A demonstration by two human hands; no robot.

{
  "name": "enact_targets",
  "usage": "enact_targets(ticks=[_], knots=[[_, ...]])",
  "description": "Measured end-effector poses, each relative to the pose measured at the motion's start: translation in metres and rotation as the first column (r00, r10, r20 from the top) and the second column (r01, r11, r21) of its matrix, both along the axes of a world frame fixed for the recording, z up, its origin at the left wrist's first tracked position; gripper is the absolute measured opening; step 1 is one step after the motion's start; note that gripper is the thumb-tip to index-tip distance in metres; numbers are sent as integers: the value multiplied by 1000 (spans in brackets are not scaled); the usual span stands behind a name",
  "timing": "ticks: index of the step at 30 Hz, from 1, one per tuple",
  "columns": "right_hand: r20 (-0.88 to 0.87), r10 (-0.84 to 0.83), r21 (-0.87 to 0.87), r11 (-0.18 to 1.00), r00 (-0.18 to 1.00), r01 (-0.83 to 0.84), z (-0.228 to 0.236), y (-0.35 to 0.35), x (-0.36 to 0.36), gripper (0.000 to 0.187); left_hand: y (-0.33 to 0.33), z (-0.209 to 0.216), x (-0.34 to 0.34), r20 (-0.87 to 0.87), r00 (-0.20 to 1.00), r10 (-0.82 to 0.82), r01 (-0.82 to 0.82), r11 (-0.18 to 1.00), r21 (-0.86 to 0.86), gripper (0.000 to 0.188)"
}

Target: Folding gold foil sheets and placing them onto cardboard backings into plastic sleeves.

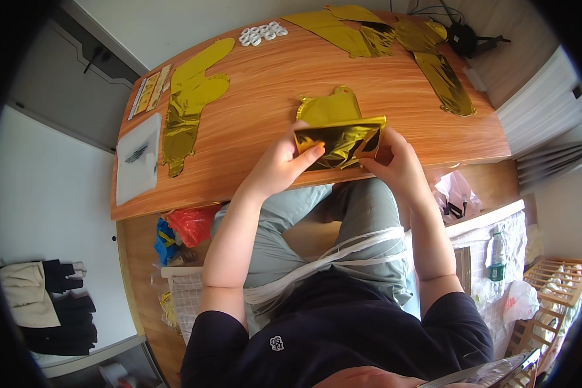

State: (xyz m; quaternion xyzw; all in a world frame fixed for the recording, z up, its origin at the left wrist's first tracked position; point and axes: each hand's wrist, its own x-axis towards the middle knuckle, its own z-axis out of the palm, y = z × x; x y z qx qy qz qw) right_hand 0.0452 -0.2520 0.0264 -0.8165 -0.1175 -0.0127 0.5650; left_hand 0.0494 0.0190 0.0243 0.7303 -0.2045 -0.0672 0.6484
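Near the table's front edge I hold a flat gold foil balloon (346, 143) between both hands, its near part folded up toward me. My left hand (283, 160) grips its left side, the thumb lying over the shiny foil. At the right side my right hand (394, 161) pinches it, thumb at the lower edge and fingers hidden behind. Beyond the fold, the far part of the same foil seems to rest on the wooden table (265, 129), though the fold hides how they join.
Another flat gold foil balloon (197, 97) lies left; several more gold foil pieces (355, 35) spread toward the back right. White ring-shaped rolls (262, 32) sit at the back. A clear plastic pouch (138, 158) and printed cards (150, 90) lie at the left edge. A black device (460, 39) stands back right.
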Motion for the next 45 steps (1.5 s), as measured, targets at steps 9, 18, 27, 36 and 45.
enact_targets(ticks=[9, 18, 27, 36, 45], knots=[[465, 269, -287, 947, 844, -143, -24, -12, -16, 27, 4, -3, -39, 560, 789, -252, -86, 857, 508, 41], [601, 347, -445, 894, 720, -59, -28, -12, -17, 29, 3, -13, -52, 630, 718, -296, -320, 663, 677, 43], [623, 420, -582, 813, 659, 31, -27, -8, -20, 39, 0, -11, -46, 633, 699, -333, -352, 610, 710, 40], [601, 499, -607, 793, 624, -50, -31, -6, -14, 42, 0, -15, -45, 644, 678, -354, -355, 610, 709, 40], [643, 533, -623, 782, 551, -30, -27, -5, -13, 41, 0, -12, -46, 626, 688, -367, -355, 582, 731, 44]])
